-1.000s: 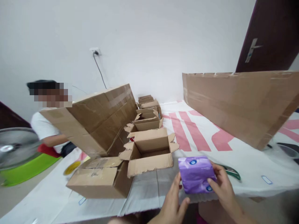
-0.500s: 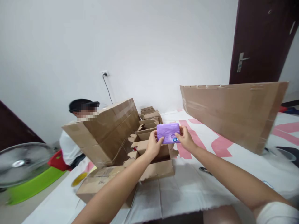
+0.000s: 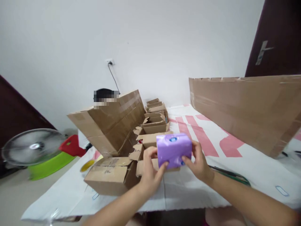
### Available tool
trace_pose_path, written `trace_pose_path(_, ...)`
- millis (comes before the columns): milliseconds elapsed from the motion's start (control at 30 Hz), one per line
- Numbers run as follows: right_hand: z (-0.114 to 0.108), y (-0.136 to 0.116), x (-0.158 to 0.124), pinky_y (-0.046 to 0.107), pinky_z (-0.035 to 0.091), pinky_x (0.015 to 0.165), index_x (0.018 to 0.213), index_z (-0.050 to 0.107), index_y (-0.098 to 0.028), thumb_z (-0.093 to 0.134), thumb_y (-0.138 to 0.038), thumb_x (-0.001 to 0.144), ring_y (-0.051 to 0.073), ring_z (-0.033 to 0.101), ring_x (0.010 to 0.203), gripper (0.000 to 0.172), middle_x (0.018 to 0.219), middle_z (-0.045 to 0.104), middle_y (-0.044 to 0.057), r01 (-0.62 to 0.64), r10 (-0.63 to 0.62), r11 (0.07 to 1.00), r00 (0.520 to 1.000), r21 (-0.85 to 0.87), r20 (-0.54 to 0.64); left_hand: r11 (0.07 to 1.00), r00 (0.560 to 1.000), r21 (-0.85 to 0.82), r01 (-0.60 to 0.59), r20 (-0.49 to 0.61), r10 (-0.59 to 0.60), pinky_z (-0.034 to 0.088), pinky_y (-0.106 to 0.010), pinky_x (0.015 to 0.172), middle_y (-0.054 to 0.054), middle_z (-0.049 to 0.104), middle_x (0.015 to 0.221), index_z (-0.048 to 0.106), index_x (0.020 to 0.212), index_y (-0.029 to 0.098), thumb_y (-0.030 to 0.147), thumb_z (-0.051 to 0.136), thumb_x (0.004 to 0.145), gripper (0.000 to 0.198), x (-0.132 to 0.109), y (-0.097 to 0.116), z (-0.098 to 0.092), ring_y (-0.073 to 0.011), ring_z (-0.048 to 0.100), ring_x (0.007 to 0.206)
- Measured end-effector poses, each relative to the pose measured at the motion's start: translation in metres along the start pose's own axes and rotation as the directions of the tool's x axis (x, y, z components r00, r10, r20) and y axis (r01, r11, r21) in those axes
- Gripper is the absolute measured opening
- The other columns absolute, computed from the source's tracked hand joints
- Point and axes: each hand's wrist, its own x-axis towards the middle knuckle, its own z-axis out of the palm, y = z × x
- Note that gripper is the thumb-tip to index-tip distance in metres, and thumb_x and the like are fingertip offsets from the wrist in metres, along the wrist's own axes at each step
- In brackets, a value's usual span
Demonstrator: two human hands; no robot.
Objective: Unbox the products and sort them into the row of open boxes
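Note:
A purple plastic-wrapped pack [image 3: 175, 147] with small blue round logos is held up between my two hands in the head view. My left hand [image 3: 150, 166] grips its left end, thumb on the near face. On the opposite end, my right hand [image 3: 196, 160] is closed around the pack, its thumb close to the lower logo. What is inside the pack does not show. Just behind and below it stands an open cardboard box [image 3: 152, 138], partly hidden by the pack and my left hand.
More open boxes [image 3: 155, 117] run in a row toward the wall. A long carton [image 3: 117, 122] stands left, a person's dark cap [image 3: 104, 94] behind it. Another cardboard panel [image 3: 242, 110] stands right. A closed-looking box [image 3: 110, 175], a tape roll [image 3: 87, 165] and a fan [image 3: 35, 147] are left.
The pack has come nearer and lower, and has tilted so its top and a second logo show. Both hands keep hold of it. The view has shifted, and more of the table's front shows.

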Motion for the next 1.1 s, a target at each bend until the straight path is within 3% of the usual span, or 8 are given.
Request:
trace_pose_path(233,-0.006,0.006,-0.092,0.042,0.041,0.104,0.134,0.03,-0.02,0.061,-0.029,0.084,0.03,0.043,0.13,0.06,0.142,0.039,0.017,0.034,-0.017,0.986,0.994,-0.163,0.106,0.962,0.973,0.144,-0.231,0.039,0.228,0.047,-0.041,0.092,-0.016,0.044,0.119,0.035,0.132,0.016,0.017,0.063,0.076,0.063,-0.087,-0.009,-0.007,-0.0275,0.047,0.115)
trace_pose_path(500,0.004,0.029,-0.122,0.042,0.047,0.099,0.125,0.036,-0.022,0.062,-0.023,0.081,0.029,0.049,0.127,0.052,0.139,0.046,0.017,-0.047,0.124,0.959,0.956,-0.28,0.265,0.949,0.98,0.243,-0.199,0.061,0.19,0.054,-0.036,0.08,-0.016,0.047,0.117,0.035,0.131,0.015,0.021,0.064,0.076,0.063,-0.142,-0.055,-0.003,-0.0275,0.053,0.109)
trace_pose_path(633,0.015,0.042,-0.103,0.051,0.039,0.106,0.12,0.046,-0.022,0.061,-0.024,0.081,0.033,0.041,0.132,0.041,0.141,0.042,0.017,-0.047,0.171,0.944,0.916,-0.325,0.364,0.927,0.998,0.373,0.023,0.045,-0.043,0.056,-0.041,0.082,-0.017,0.048,0.12,0.03,0.136,0.021,0.022,0.06,0.081,0.063,-0.144,-0.075,-0.003,-0.0279,0.058,0.107)
trace_pose_path(733,0.028,0.054,-0.087,0.05,0.042,0.102,0.115,0.051,-0.02,0.058,-0.019,0.079,0.031,0.048,0.123,0.036,0.13,0.05,0.016,-0.125,0.263,0.93,0.882,-0.345,0.391,0.871,0.992,0.475,0.128,-0.047,-0.12,0.057,-0.041,0.078,-0.018,0.048,0.12,0.019,0.144,0.018,0.022,0.054,0.085,0.069,-0.135,-0.083,0.001,-0.0265,0.06,0.102)
trace_pose_path(833,0.039,0.068,-0.084,0.045,0.048,0.092,0.112,0.053,-0.02,0.056,-0.015,0.079,0.027,0.058,0.104,0.034,0.111,0.06,0.011,-0.2,0.344,0.917,0.836,-0.345,0.427,0.808,0.994,0.589,0.02,-0.102,0.05,0.05,-0.05,0.09,-0.018,0.043,0.131,0.021,0.146,0.024,0.017,0.059,0.081,0.075,-0.131,-0.08,0.006,-0.0326,0.05,0.121)
trace_pose_path(933,0.044,0.077,-0.09,0.043,0.049,0.086,0.105,0.055,-0.019,0.054,-0.02,0.082,0.026,0.059,0.096,0.022,0.102,0.062,0.01,-0.189,0.329,0.918,0.854,-0.348,0.404,0.75,0.967,0.62,-0.232,0.06,0.249,0.037,-0.05,0.102,-0.01,0.05,0.134,0.04,0.138,0.035,0.011,0.06,0.079,0.067,-0.134,-0.073,0.016,-0.0327,0.038,0.133)
trace_pose_path(1033,0.043,0.081,-0.096,0.042,0.049,0.082,0.104,0.054,-0.019,0.053,-0.025,0.086,0.025,0.059,0.092,0.019,0.099,0.062,0.01,-0.163,0.289,0.931,0.876,-0.326,0.388,0.687,0.937,0.638,-0.348,0.26,0.233,0.027,-0.046,0.106,-0.007,0.058,0.131,0.052,0.132,0.037,0.018,0.057,0.082,0.053,-0.13,-0.072,0.029,-0.0304,0.041,0.13)
trace_pose_path(1100,0.042,0.083,-0.098,0.041,0.049,0.082,0.105,0.054,-0.019,0.051,-0.024,0.087,0.024,0.059,0.091,0.019,0.099,0.061,0.01,-0.152,0.274,0.935,0.883,-0.32,0.381,0.644,0.941,0.69,-0.329,0.292,0.168,0.023,-0.044,0.106,-0.005,0.059,0.132,0.051,0.133,0.038,0.023,0.058,0.083,0.052,-0.122,-0.076,0.036,-0.0292,0.044,0.125)
